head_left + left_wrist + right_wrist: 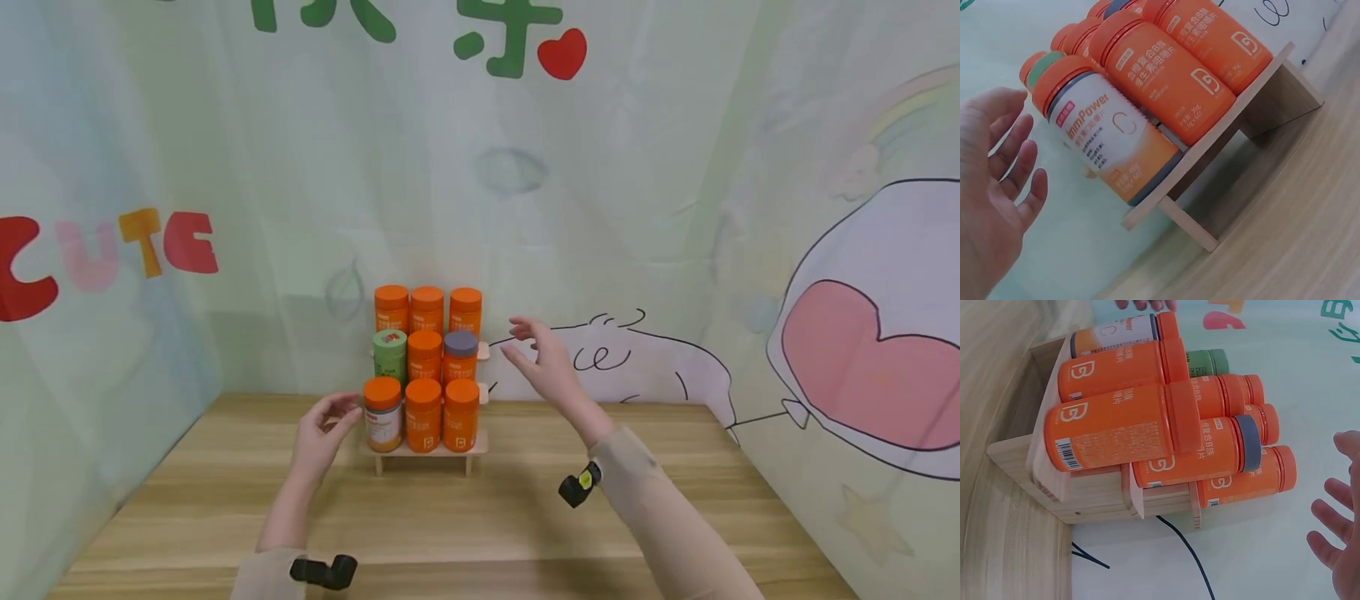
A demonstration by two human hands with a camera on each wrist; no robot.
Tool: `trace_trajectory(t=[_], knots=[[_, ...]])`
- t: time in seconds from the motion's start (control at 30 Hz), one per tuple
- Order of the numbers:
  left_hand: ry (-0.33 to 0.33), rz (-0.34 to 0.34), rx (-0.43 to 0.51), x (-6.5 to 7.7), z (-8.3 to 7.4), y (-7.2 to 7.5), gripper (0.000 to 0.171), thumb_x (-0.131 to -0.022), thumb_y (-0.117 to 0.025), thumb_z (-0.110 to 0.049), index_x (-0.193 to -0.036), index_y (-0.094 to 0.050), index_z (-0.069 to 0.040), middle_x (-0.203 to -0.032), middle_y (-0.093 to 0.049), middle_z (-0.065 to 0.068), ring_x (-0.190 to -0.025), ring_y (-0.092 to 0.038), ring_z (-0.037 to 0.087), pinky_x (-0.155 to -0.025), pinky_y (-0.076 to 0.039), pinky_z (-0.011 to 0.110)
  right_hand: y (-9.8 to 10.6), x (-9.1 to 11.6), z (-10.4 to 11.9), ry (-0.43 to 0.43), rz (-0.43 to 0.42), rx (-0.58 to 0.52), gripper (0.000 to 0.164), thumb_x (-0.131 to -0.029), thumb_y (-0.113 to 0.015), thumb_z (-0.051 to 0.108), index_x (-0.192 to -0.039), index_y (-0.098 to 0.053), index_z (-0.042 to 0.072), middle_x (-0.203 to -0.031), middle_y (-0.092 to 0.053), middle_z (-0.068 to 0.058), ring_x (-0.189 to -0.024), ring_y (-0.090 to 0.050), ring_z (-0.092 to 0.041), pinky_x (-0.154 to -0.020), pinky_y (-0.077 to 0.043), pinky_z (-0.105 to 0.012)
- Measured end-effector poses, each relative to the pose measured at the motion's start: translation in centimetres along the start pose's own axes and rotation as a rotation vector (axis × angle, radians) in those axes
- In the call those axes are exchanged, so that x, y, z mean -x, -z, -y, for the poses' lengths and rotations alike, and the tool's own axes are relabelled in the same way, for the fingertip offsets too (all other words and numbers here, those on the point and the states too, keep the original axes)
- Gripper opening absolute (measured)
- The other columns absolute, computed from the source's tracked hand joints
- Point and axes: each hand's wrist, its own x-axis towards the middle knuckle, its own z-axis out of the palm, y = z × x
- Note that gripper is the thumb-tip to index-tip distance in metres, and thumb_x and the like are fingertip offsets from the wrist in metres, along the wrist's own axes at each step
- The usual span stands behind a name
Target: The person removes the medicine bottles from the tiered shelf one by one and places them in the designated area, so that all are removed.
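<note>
A three-step wooden rack holds rows of lidded jars, mostly orange. In the front row at the left stands a jar with a white label and an orange lid. My left hand is beside that jar, fingers loosely curved and holding nothing; the left wrist view shows its fingertips close to the lid. On the middle step are a green jar and an orange jar with a grey-blue lid. My right hand, fingers spread and holding nothing, hovers right of the upper steps, apart from the jars.
The rack stands on a wood-grain table near its back edge. A printed cloth backdrop hangs behind and at both sides. A dark cord shows beside the rack in the right wrist view.
</note>
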Motion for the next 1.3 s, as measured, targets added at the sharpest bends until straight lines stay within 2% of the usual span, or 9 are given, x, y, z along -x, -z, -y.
trace_trajectory(t=[0.13, 0.27, 0.4, 0.5, 0.67, 0.87, 1.07, 1.17, 1.3], knots=[[0.078, 0.013, 0.008, -0.2, 1.3, 0.1, 0.037, -0.095, -0.063, -0.010, -0.125, -0.055, 0.009, -0.090, -0.057, -0.028, -0.086, -0.051, -0.006, -0.076, -0.043, 0.014, -0.1, -1.2, -0.1, 0.010, -0.023, -0.022, 0.045, -0.096, -0.062, 0.022, -0.136, -0.053, 0.004, -0.123, -0.062, -0.016, -0.114, -0.057, -0.030, -0.096, -0.046, -0.051], [0.125, 0.032, 0.000, -0.1, 2.6, 0.3, 0.038, -0.096, -0.060, -0.009, -0.128, -0.053, 0.011, -0.094, -0.056, -0.030, -0.088, -0.050, -0.009, -0.079, -0.042, 0.013, -0.4, -2.4, -0.3, 0.031, -0.049, -0.055, 0.044, -0.094, -0.064, 0.017, -0.135, -0.054, 0.003, -0.124, -0.061, -0.019, -0.114, -0.058, -0.031, -0.095, -0.048, -0.050], [0.145, 0.035, -0.015, 0.3, 3.4, 0.3, 0.037, -0.096, -0.058, -0.007, -0.128, -0.053, 0.012, -0.103, -0.060, -0.018, -0.089, -0.049, -0.009, -0.080, -0.042, 0.012, -0.7, -3.6, -0.3, 0.018, -0.038, -0.126, 0.045, -0.095, -0.064, 0.018, -0.135, -0.053, 0.002, -0.127, -0.059, -0.023, -0.116, -0.057, -0.033, -0.095, -0.048, -0.052], [0.170, 0.049, -0.047, 0.6, 3.6, 0.3, 0.039, -0.097, -0.057, -0.010, -0.130, -0.052, 0.011, -0.114, -0.064, -0.001, -0.091, -0.050, -0.009, -0.081, -0.042, 0.013, -0.9, -4.5, -0.2, -0.002, -0.027, -0.166, 0.046, -0.095, -0.063, 0.019, -0.136, -0.052, 0.002, -0.129, -0.057, -0.024, -0.117, -0.057, -0.034, -0.096, -0.047, -0.053], [0.216, 0.111, -0.056, 0.9, 4.0, 0.4, 0.045, -0.099, -0.055, -0.014, -0.138, -0.046, 0.007, -0.139, -0.051, 0.024, -0.098, -0.048, -0.011, -0.085, -0.041, 0.012, -1.1, -5.9, -0.1, -0.016, -0.030, -0.208, 0.046, -0.094, -0.064, 0.016, -0.135, -0.052, 0.000, -0.129, -0.055, -0.025, -0.116, -0.057, -0.035, -0.096, -0.048, -0.052], [0.234, 0.140, 0.012, 1.0, 5.0, 0.3, 0.051, -0.100, -0.051, -0.012, -0.145, -0.037, 0.007, -0.146, -0.041, 0.031, -0.098, -0.045, -0.019, -0.087, -0.039, 0.006, -1.8, -7.0, -0.2, -0.046, 0.019, -0.195, 0.047, -0.094, -0.065, 0.020, -0.135, -0.053, 0.001, -0.130, -0.057, -0.019, -0.118, -0.056, -0.032, -0.098, -0.048, -0.049], [0.286, 0.198, 0.048, 1.1, 5.7, 0.1, 0.060, -0.101, -0.050, -0.015, -0.153, -0.024, 0.001, -0.145, -0.041, 0.035, -0.096, -0.048, -0.017, -0.087, -0.045, 0.015, -2.8, -7.8, -0.9, -0.113, 0.051, -0.207, 0.052, -0.092, -0.068, 0.023, -0.138, -0.051, 0.004, -0.139, -0.053, -0.012, -0.124, -0.052, -0.031, -0.102, -0.045, -0.049], [0.291, 0.211, 0.048, 1.3, 5.9, 0.0, 0.059, -0.100, -0.051, -0.014, -0.152, -0.026, 0.002, -0.145, -0.041, 0.035, -0.101, -0.050, -0.012, -0.087, -0.046, 0.017, -3.4, -8.2, -1.3, -0.152, 0.077, -0.231, 0.056, -0.092, -0.068, 0.024, -0.141, -0.049, 0.007, -0.144, -0.048, -0.010, -0.127, -0.050, -0.031, -0.104, -0.044, -0.048], [0.284, 0.212, 0.052, 1.4, 6.0, 0.2, 0.055, -0.101, -0.050, -0.013, -0.150, -0.030, 0.003, -0.146, -0.039, 0.034, -0.101, -0.047, -0.017, -0.086, -0.045, 0.014, -4.1, -8.5, -1.4, -0.204, 0.109, -0.268, 0.060, -0.091, -0.069, 0.026, -0.145, -0.044, 0.012, -0.146, -0.045, -0.011, -0.129, -0.049, -0.032, -0.104, -0.044, -0.048]])
